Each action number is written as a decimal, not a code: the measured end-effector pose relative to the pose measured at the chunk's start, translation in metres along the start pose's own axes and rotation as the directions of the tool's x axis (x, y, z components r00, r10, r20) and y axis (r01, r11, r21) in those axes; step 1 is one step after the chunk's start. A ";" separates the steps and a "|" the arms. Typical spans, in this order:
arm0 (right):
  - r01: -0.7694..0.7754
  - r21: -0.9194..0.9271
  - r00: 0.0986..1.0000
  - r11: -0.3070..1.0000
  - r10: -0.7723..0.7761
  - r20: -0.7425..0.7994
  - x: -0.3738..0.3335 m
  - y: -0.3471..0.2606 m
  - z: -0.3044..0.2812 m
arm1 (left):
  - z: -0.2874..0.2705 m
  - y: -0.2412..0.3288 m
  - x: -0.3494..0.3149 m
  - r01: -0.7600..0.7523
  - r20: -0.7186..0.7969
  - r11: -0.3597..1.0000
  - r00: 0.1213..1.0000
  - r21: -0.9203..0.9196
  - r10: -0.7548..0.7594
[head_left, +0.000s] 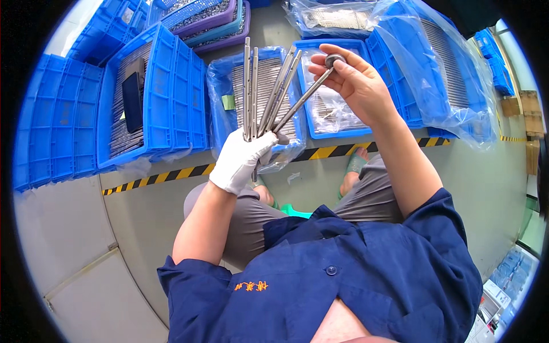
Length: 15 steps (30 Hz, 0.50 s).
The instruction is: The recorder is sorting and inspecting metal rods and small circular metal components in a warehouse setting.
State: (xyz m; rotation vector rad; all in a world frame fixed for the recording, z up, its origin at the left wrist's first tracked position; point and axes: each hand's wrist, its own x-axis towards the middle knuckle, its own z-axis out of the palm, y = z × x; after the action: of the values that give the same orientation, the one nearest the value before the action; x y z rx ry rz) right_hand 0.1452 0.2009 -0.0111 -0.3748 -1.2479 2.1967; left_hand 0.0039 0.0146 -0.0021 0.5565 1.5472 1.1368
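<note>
My left hand [239, 163], in a white glove, is closed around the lower ends of several slim metal rods [254, 94]. They fan out upward, and small holes show along some of them. My bare right hand [364, 90] pinches a small round dark disc [334, 59] between thumb and fingers. A thin metal rod [306, 96] slants from this disc down to the left hand; whether the two are joined I cannot tell. Behind the rods stands a plastic-lined blue bin [223, 127] filled with similar rods.
More blue crates [163, 86] stand at left, one holding rods with a black phone [132, 103] on top. A bin [337, 135] with bagged parts and a plastic-draped bin [400, 108] are at right. Baskets [229, 34] of small parts sit behind. Striped tape [189, 172] crosses the floor.
</note>
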 end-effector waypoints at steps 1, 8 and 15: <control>0.014 -0.090 0.999 0.996 -0.017 -0.031 -0.002 -0.001 0.003 | 0.001 0.000 0.000 0.001 0.002 1.000 1.000 -0.002 -0.001; 0.097 -0.198 0.993 0.975 -0.109 -0.049 -0.008 -0.001 0.012 | 0.002 0.003 -0.003 -0.043 0.025 0.999 0.999 0.030 0.042; 0.295 -0.662 0.903 0.689 -0.428 -0.044 -0.014 0.013 0.019 | 0.011 -0.001 -0.004 -0.054 -0.004 0.998 0.999 -0.009 0.054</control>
State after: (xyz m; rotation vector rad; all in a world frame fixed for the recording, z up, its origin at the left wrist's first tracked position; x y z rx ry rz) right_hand 0.1424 0.1747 -0.0128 -0.5377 -1.7689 1.3049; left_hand 0.0157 0.0152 -0.0011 0.5935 1.5380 1.1861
